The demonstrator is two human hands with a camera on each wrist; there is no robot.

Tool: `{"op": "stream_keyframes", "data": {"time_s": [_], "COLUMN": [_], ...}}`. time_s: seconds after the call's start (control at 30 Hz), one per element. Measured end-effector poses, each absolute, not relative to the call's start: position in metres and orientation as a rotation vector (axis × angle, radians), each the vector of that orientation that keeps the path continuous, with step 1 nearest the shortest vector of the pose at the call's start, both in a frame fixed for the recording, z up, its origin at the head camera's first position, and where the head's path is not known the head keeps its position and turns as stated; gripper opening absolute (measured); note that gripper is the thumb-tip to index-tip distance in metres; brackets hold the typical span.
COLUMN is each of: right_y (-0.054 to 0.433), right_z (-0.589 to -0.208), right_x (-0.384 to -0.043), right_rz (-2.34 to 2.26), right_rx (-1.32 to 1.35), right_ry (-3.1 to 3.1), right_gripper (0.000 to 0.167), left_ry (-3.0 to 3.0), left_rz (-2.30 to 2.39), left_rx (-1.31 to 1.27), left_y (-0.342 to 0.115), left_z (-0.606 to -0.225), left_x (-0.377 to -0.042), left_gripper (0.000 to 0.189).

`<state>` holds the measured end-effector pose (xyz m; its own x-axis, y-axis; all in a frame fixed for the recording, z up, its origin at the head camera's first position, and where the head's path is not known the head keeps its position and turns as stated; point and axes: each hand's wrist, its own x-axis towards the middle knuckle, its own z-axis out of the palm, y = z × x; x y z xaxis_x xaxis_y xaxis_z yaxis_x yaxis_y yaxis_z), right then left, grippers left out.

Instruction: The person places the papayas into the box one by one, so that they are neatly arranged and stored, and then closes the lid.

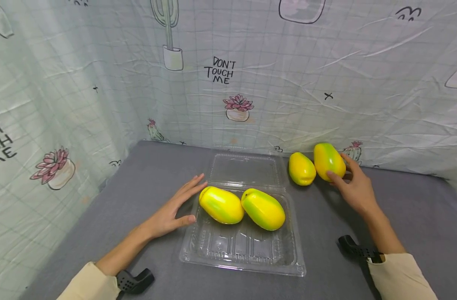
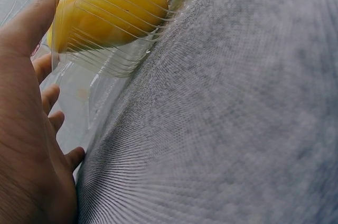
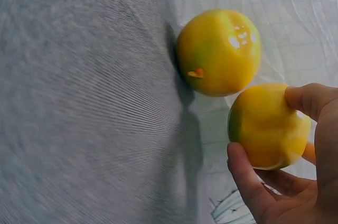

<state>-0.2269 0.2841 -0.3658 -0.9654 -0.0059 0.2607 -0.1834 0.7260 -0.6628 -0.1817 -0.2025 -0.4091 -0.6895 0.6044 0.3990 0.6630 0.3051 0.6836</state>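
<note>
In the head view, a clear plastic clamshell box (image 1: 243,266) lies with its lid (image 1: 247,170) folded back. Two yellow-green papayas (image 1: 221,205) (image 1: 263,209) lie side by side in its far half. My left hand (image 1: 172,212) rests at the box's left edge, fingers spread and fairly straight; the left wrist view shows the thumb by the clear wall near a papaya (image 2: 116,10). On the right, my right hand (image 1: 353,185) grips another papaya (image 1: 328,161) between thumb and fingers, raised off the cloth in the right wrist view. Beside it, a papaya (image 3: 219,52) lies on the cloth.
Grey cloth (image 1: 138,187) covers the table. A pale curtain (image 1: 288,83) printed with cacti and lettering hangs behind and to the left. Black straps with camera mounts (image 1: 134,281) sit on both wrists.
</note>
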Motion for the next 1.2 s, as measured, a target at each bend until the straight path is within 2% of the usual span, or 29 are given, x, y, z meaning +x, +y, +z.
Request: {"op": "stream_keyframes", "data": {"time_s": [0.33, 0.8, 1.2], "right_y": [0.282, 0.258, 0.23], "right_z": [-0.35, -0.335, -0.325], "right_x": [-0.219, -0.206, -0.194], "right_rz": [1.082, 1.271, 1.248], "right_rx": [0.17, 0.359, 0.578], "right_ry": [-2.674, -2.511, -2.417], "right_gripper": [0.074, 0.07, 0.079], "left_ry": [-2.483, -2.474, -2.466], "left_rz": [-1.355, -1.358, -1.358], "left_rx": [-1.209, -1.215, -1.218], "left_y": [-0.202, -0.202, -0.202], "left_z": [-0.409, -0.409, -0.409], "left_x": [-0.182, -0.182, -0.18], "left_gripper": [0.075, 0.076, 0.076]}}
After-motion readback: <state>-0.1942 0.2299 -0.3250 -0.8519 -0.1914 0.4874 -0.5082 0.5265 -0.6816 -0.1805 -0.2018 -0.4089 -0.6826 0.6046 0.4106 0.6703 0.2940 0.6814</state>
